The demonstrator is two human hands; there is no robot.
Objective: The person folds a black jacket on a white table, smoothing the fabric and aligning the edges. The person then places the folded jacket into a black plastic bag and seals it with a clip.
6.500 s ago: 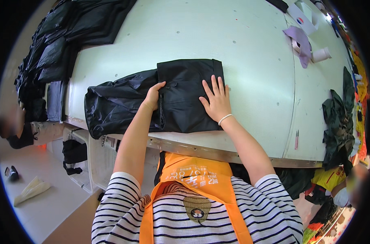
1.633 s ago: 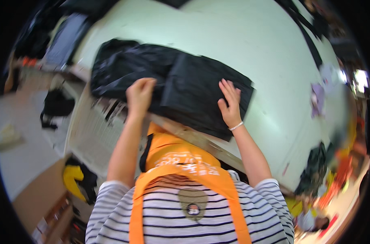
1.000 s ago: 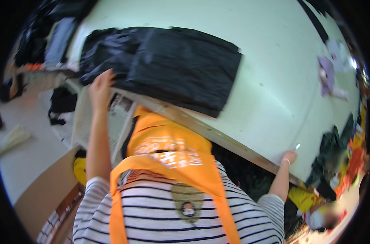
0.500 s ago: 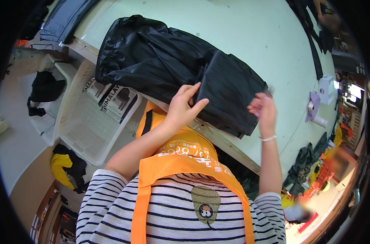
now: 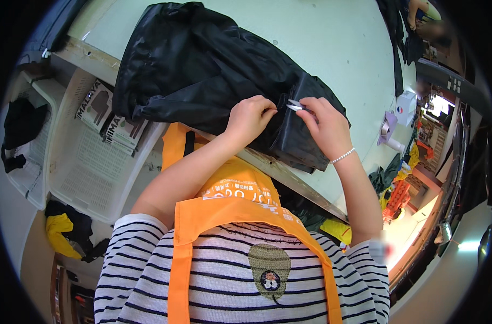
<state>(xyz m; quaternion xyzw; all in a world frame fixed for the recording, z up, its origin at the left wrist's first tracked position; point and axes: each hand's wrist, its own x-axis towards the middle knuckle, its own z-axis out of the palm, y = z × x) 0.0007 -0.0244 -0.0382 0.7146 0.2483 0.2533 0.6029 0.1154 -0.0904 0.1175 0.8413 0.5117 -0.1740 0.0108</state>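
A large, shiny black piece of fabric (image 5: 197, 65), seemingly a garment, lies across the work table with its right end folded over. My left hand (image 5: 251, 120) rests at the near edge of the fabric, thumb and forefinger pinched together beside the fold. What sits between those fingertips is too small to make out. In my right hand (image 5: 331, 129) is a pair of thread snips (image 5: 295, 106), their silver blades pointing left toward my left fingertips, just above the folded end. The snips' handles are mostly hidden by my fingers.
The pale green table (image 5: 359, 70) has a worn wooden front edge. Left of it stand white plastic baskets (image 5: 89, 178), one holding printed packets (image 5: 119, 127). Yellow and black cloth (image 5: 62, 235) lies below. A white box (image 5: 405, 108) and purple holder (image 5: 386, 128) sit at the right.
My right hand has moved left and up from the fabric's right edge to beside my left hand, snips now plainly visible. My left fingers have closed into a pinch. The view has shifted.
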